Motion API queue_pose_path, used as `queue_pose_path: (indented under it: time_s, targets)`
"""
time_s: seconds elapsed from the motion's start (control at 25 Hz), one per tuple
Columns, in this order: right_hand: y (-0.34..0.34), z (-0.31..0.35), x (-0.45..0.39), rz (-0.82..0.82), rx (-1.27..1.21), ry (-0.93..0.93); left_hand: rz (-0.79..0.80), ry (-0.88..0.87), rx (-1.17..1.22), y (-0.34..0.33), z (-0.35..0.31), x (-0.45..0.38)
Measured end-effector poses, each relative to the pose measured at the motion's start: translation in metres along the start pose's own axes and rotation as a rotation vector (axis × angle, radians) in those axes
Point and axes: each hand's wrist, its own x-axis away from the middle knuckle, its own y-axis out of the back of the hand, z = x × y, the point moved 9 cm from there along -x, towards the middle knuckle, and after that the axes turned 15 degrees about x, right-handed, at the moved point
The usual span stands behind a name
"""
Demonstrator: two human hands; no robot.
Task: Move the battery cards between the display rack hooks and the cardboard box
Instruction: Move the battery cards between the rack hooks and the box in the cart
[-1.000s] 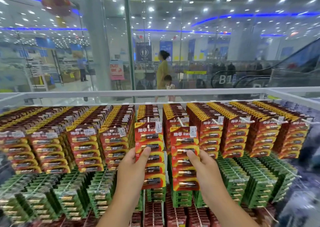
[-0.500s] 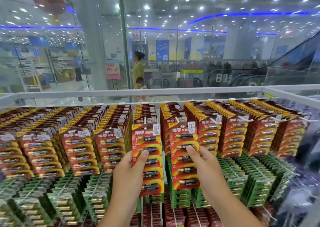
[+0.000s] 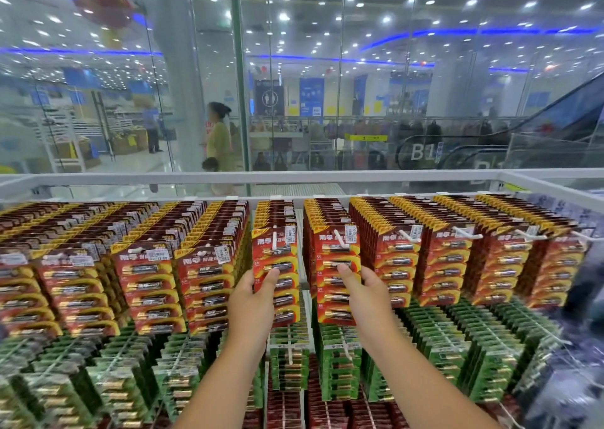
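Two red battery cards hang at the front of neighbouring hooks in the top row of the display rack [image 3: 294, 180]. My left hand [image 3: 255, 301] grips the left card [image 3: 276, 252], thumb across its front, with the white hook tip showing through the card's top. My right hand [image 3: 366, 294] grips the right card [image 3: 336, 258] the same way, and a white hook [image 3: 340, 239] pokes out near its top. Both cards sit against the stacks behind them. No cardboard box is in view.
Full rows of red battery cards [image 3: 143, 275] fill the hooks to left and right. Green battery cards [image 3: 457, 347] hang in the row below, darker red ones [image 3: 284, 409] under those. A white rail tops the rack; behind it is glass and a mall with people.
Both hands have pushed their cards up and back along the hooks toward the stacks; the hook tips now show through the card tops. The camera has moved closer.
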Motion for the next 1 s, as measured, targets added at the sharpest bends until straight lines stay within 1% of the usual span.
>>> queue_pose_path:
  time_s: [0.04, 0.12, 0.2, 0.28, 0.36, 0.48, 0.6, 0.64, 0.8, 0.88, 1.0]
  targets:
    - [0.000, -0.002, -0.007, -0.010, -0.008, 0.001, -0.024, 0.001, -0.020, 0.000, 0.004, -0.008]
    - [-0.003, -0.003, -0.017, -0.016, -0.012, 0.006, -0.052, -0.005, -0.035, -0.005, -0.011, -0.007]
    - [-0.003, -0.002, -0.019, -0.043, 0.032, 0.027, -0.069, -0.034, -0.064, -0.007, -0.020, -0.009]
    - [-0.004, -0.005, -0.022, -0.062, 0.052, 0.044, -0.087, -0.031, -0.139, -0.007, -0.016, -0.012]
    - [-0.006, -0.005, -0.021, -0.087, 0.081, 0.059, -0.083, -0.026, -0.195, -0.006, -0.013, -0.008]
    - [-0.009, -0.009, -0.019, -0.128, 0.162, 0.076, -0.060, -0.021, -0.190, -0.004, -0.005, 0.000]
    - [-0.011, -0.015, -0.008, -0.163, 0.258, 0.078, 0.016, -0.030, -0.228, -0.001, 0.001, 0.013]
    - [-0.011, -0.016, 0.000, -0.164, 0.264, 0.077, 0.050, -0.041, -0.233, 0.000, 0.001, 0.018]
    - [-0.001, -0.032, 0.033, -0.133, 0.223, -0.027, 0.166, -0.086, -0.323, 0.004, 0.004, 0.036]
    - [0.011, -0.041, 0.052, -0.130, 0.203, -0.028, 0.235, -0.106, -0.295, -0.004, 0.008, 0.047]
    - [0.052, -0.062, 0.079, -0.207, 0.202, -0.080, 0.336, -0.075, -0.274, -0.030, 0.023, 0.072]
